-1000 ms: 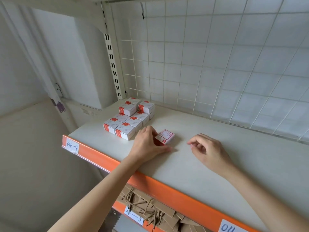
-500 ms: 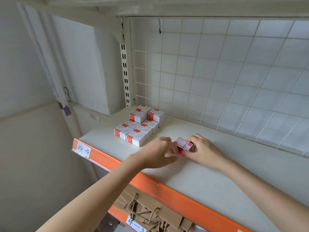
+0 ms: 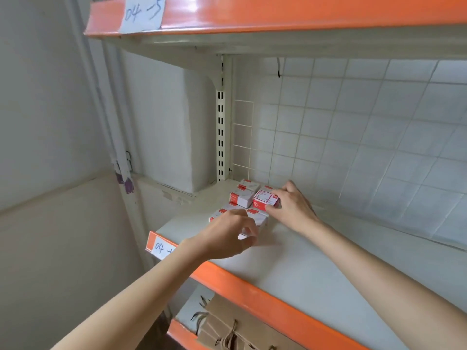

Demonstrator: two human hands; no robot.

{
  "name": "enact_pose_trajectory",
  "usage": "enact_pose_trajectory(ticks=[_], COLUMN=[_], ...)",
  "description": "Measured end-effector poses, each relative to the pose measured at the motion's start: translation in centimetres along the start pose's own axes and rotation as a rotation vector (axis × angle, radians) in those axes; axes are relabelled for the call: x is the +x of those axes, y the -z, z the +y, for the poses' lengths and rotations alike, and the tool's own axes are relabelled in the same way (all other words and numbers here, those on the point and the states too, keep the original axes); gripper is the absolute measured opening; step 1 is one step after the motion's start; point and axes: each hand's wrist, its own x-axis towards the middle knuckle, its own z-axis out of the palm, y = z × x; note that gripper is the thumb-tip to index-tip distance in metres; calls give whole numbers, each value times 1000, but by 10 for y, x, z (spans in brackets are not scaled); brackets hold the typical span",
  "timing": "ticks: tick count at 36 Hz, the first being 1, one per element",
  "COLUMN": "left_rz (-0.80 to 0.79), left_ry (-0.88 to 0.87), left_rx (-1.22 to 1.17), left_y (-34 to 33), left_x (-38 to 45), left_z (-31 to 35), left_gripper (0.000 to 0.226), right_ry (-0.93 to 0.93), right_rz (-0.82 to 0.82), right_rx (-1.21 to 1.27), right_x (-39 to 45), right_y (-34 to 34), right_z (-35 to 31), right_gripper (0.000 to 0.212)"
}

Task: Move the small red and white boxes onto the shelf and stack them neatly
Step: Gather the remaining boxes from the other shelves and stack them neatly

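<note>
Wall: pale plaster fills the far left of the head view, with a purple smudge (image 3: 125, 182) on the shelf upright.
Shelf label: a paper tag (image 3: 161, 248) reading "04" sticks to the orange front edge of the shelf (image 3: 316, 269), partly hidden by the left wrist.
Upper shelf: another orange-edged board overhead carries a tag (image 3: 143, 14) marked "04-5".
Left hand: the left hand (image 3: 227, 236) hovers over the front of the box group, fingers loosely curled; its grip looks apart and holds nothing that I can see.
Stacked boxes: the small red and white boxes (image 3: 243, 195) sit in the back left corner of the shelf, close-packed, with a second layer on the rear ones; the front ones are partly covered by the left hand.
Held box: one red and white box (image 3: 265, 199) rests on top of the group at its right side, label face up.
Right hand: the right hand (image 3: 293, 208) has its grip clamped on that box, thumb at the near edge and fingers behind.
Back panel: a white wire grid (image 3: 353, 137) lines the rear.
Lower shelf: brown paper bags (image 3: 227, 322) with twine handles lie below.
</note>
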Motion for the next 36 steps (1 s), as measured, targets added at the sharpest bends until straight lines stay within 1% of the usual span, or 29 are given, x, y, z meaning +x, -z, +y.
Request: enact_pose_trajectory(ticks=[10,13,18,21,26,30,34,36], left_rz=[5,-13,-50,-70,-81,-98,-86,-91], left_ry=[-71,-94,-117,-140,-188,-204,-225,-227], left_rx=[-28,-34,-44,-60,-69,-81,-93,-101], left_y=[4,3,-3,-9,-18,-25,-35,-39], left_x=[-3,1,12,19,28,35,42,45], left_z=[-18,-18,-13,-10,-4,-5,-2,3], left_gripper=[14,13,12,14,17,17,16,16], right_ry=[-70,-101,-162,-195,-235,-252,-257,-264], right_rz=[-4,15,11,-15,-111,-129,-184,-181], right_rx=[34,43,40,33,15,30,12,13], right_x=[1,-7,-20,-26,-27,-18,-10,-9], right_y=[-2,4,17,17,7,3,-3,-2], right_z=[-11,-3,22,37,51,52,49,49], right_gripper=[42,43,36,32,30,35,42,44])
